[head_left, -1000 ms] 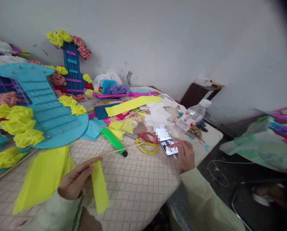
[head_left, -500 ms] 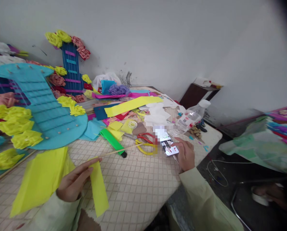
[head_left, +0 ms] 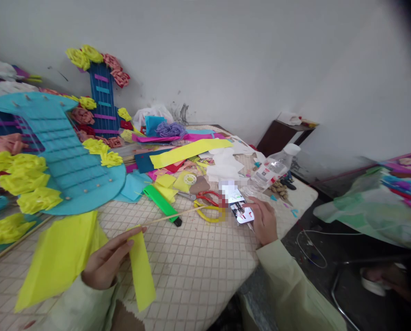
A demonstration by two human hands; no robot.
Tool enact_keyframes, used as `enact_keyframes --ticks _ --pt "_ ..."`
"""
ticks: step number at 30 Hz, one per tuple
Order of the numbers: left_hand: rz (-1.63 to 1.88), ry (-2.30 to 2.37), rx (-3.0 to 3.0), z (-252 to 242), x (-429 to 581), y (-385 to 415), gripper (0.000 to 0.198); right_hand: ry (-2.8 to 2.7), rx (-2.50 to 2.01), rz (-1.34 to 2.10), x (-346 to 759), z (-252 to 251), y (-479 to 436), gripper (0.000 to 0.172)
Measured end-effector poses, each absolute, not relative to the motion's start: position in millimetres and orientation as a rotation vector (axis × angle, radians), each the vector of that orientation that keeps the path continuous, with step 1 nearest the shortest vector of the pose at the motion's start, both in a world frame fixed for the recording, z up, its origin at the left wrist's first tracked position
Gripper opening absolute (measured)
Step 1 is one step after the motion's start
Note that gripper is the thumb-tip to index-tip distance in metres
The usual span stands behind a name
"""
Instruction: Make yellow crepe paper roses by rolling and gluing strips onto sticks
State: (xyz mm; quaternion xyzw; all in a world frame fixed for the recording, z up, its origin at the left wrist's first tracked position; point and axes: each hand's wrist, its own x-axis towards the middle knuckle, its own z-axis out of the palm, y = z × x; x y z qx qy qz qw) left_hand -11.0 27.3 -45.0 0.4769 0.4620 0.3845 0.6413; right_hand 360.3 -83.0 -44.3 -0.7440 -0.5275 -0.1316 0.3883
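Note:
Between the thumb and fingers of my left hand [head_left: 107,257] are a thin wooden stick [head_left: 178,214] and the end of a yellow crepe paper strip [head_left: 142,273], which hangs toward the table edge. The stick points right, passing over a green utility knife [head_left: 162,204] to the yellow-and-red scissors handles [head_left: 208,218]. My right hand [head_left: 265,221] is at a lit smartphone [head_left: 242,211], its index finger stretched onto the screen; it grips nothing that I can see. Folded yellow crepe paper [head_left: 57,257] lies beside my left forearm.
A blue guitar-shaped craft piece [head_left: 71,170] with yellow paper flowers stands at the left, another dark blue one [head_left: 104,99] behind it. Paper scraps and purple yarn [head_left: 171,129] cover the back. A plastic bottle [head_left: 271,170] leans near peanuts [head_left: 278,189] at the right.
My right index finger has shifted up and left on the phone, where the picture looks slightly different. My left hand, the stick and the yellow strip have stayed in place.

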Motion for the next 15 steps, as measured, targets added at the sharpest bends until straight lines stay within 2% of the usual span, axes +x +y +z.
enact_keyframes --ticks 15 --pt "0.853 1.061 1.092 -45.6 -11.4 28.2 0.029 -1.403 -1.814 -0.313 354.3 -40.3 -88.4 0.038"
